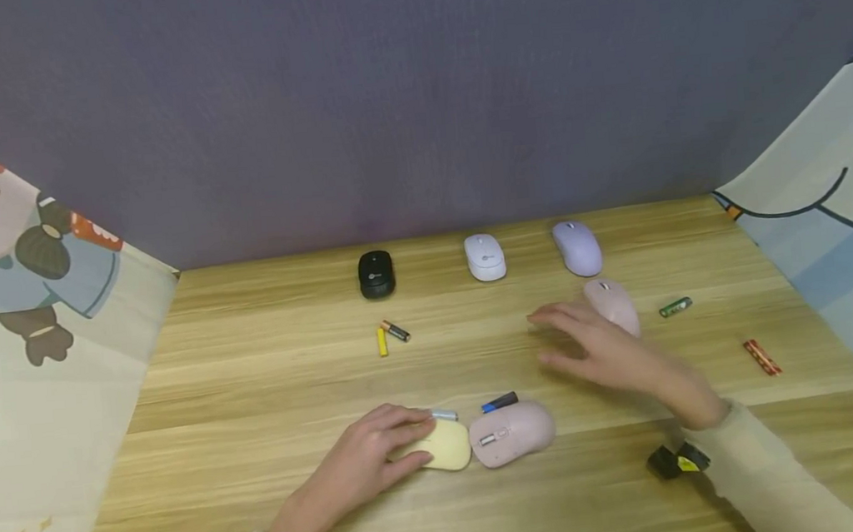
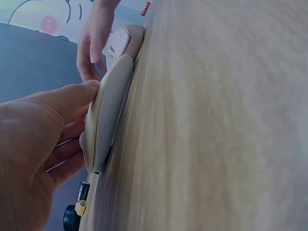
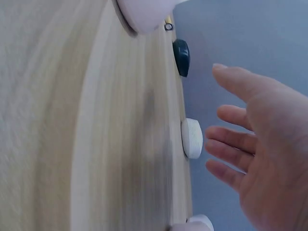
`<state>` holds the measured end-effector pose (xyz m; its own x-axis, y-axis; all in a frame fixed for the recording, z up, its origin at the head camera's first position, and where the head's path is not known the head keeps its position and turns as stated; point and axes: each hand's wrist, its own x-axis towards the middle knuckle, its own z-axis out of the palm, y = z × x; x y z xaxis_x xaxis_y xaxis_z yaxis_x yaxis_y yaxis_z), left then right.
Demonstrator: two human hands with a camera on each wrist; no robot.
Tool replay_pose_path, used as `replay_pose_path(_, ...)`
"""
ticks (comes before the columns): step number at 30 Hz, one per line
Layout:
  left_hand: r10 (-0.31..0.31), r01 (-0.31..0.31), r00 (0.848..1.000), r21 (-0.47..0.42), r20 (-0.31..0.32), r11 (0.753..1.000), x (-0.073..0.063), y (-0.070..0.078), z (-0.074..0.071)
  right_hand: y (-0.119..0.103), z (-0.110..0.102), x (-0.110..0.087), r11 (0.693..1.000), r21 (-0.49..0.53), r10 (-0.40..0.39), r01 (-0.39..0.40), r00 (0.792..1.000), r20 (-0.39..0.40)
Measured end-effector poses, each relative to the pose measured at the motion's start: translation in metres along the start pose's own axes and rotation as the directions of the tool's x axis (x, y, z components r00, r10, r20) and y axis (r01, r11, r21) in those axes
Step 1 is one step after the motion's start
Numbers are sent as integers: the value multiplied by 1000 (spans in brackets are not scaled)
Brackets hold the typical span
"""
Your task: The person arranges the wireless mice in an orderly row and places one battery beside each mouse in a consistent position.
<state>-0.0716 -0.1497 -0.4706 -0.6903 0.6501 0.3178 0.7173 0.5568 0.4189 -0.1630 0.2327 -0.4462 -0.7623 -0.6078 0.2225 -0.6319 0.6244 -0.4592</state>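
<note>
Fingers: left hand (image 1: 370,456) pinches yellow mouse (image 1: 451,446); right hand (image 1: 614,353) spread, empty. Grip lightly, lest adjacent pink mouse (image 1: 524,432) shift.

Yellow mouse (image 1: 452,448) — partly hidden by fingers (image 1: 411,431).

The left hand (image 2: 38,137) holds a yellow mouse (image 2: 108,115).

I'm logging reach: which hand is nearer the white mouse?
Right: the right hand hovers to the right of the white mouse, closer to the person; the left hand, farther off, grips the yellow mouse.
</note>
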Motion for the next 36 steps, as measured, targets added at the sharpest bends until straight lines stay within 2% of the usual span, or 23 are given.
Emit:
replay_pose_path(9,-6,6,1000,-6,1,1000,0,0,0,-14,9,1,987,18,-157,157,986,48)
replay_pose_path(19,-5,5,1000,1,1,1000,0,0,0,-31,13,-2,981,36,-196,192,970,143)
replay_pose_path(25,-2,2,1000,0,-1,1000,0,1,-1,-39,17,-5,975,84,-217,204,958,187)
replay_pose_path(32,0,0,1000,-9,-4,1000,0,0,0,-46,22,-6,953,120,-297,278,937,182)
replay_pose_path(36,0,0,1000,-12,-6,1000,0,-1,0,-50,24,-5,947,129,-314,294,931,186)
